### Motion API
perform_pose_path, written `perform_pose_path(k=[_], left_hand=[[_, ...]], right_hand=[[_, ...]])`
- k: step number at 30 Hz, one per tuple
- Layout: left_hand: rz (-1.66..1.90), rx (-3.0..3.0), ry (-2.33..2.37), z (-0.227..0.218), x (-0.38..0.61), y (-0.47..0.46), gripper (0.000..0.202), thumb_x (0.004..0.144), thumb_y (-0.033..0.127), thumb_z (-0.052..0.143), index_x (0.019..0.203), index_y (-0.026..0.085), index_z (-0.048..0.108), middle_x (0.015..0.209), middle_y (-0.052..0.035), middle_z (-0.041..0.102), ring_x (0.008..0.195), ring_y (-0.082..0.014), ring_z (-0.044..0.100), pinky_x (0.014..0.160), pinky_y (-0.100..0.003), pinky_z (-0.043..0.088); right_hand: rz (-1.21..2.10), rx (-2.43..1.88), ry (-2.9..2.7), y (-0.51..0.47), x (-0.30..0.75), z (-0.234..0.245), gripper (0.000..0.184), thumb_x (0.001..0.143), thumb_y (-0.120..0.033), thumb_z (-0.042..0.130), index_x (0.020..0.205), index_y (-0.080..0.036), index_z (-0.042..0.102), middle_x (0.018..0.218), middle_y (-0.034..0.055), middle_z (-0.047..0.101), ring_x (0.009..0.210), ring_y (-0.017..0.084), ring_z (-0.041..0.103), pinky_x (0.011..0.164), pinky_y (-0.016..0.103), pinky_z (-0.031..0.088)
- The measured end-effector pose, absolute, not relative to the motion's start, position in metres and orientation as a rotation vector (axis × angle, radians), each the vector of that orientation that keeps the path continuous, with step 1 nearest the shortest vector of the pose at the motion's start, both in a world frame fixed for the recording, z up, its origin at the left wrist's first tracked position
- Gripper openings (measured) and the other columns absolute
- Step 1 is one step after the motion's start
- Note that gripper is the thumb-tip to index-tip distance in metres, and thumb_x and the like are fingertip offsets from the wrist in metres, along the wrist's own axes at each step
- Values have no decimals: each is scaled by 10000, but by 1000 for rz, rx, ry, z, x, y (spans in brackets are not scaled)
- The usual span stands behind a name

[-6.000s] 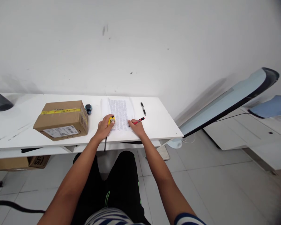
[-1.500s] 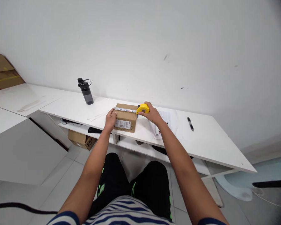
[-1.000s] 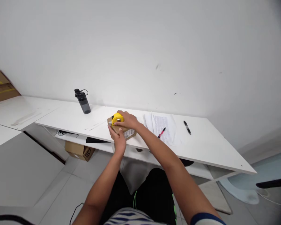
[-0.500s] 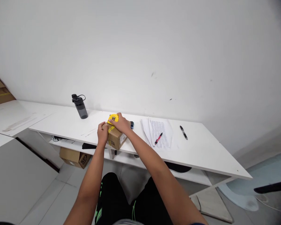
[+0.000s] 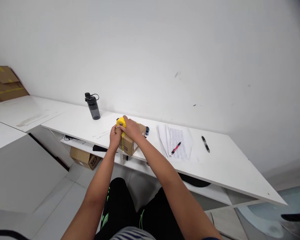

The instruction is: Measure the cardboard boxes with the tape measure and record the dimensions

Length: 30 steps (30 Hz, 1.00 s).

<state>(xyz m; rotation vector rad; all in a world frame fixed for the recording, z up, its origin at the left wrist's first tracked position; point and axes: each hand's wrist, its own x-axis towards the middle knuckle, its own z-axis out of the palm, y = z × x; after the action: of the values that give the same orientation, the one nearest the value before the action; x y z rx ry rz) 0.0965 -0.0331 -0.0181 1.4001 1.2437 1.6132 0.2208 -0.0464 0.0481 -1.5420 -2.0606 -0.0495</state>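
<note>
A small brown cardboard box [image 5: 129,145] sits at the front edge of the white desk, with a yellow strip across it. My right hand [image 5: 132,128] is closed round a yellow tape measure [image 5: 121,122], which it holds just over the top of the box. My left hand [image 5: 115,136] is at the box's left side, close to the tape measure, its fingers curled together. What those fingers pinch, if anything, is hidden. Behind the box, a small dark blue object [image 5: 147,130] partly shows.
A dark water bottle [image 5: 93,108] stands at the back left. Right of the box lie printed papers [image 5: 181,143] with a red pen [image 5: 176,147] on them, then a black pen [image 5: 205,144]. Cardboard boxes [image 5: 8,83] stand far left; an SF carton [image 5: 85,157] is under the desk [image 5: 230,166].
The view has shifted, so the desk and its things sit further right. My left hand has come closer to my right hand and the tape measure. The right hand keeps its hold.
</note>
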Motion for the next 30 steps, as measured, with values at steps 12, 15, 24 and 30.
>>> perform_pose_path(k=[12,15,24,30], left_hand=[[1536,1445,1184,-18,103,-22,342,796,262,547,1102,189,679,1203,-84,655,1136,-246,586,1020,-419,455],[1553,1457,1177,-19,104,-19,343,792,270,552,1098,194,687,1192,-80,656,1134,-248,583,1028,-425,454],[1559,1409,1166,-16,108,-17,341,781,272,566,1087,196,694,1171,-75,667,1107,-245,600,1015,-414,467],[1538,1405,1170,-14,107,-23,362,790,286,554,1114,189,681,1183,-84,662,1111,-247,598,1012,-416,468]], right_hand=[[-12,-1756,-1942,-120,275,58,544,907,-556,518,1367,-281,429,1101,43,706,915,227,663,644,264,417],[-17,-1852,-1877,-156,296,50,572,909,-564,513,1399,-290,407,1088,40,714,866,219,670,608,254,391],[11,-1971,-1752,-194,314,32,593,898,-606,512,1388,-280,443,1031,29,715,801,198,665,558,243,337],[28,-1957,-1726,-191,309,30,557,907,-573,520,1382,-292,446,1044,25,707,817,196,669,575,243,357]])
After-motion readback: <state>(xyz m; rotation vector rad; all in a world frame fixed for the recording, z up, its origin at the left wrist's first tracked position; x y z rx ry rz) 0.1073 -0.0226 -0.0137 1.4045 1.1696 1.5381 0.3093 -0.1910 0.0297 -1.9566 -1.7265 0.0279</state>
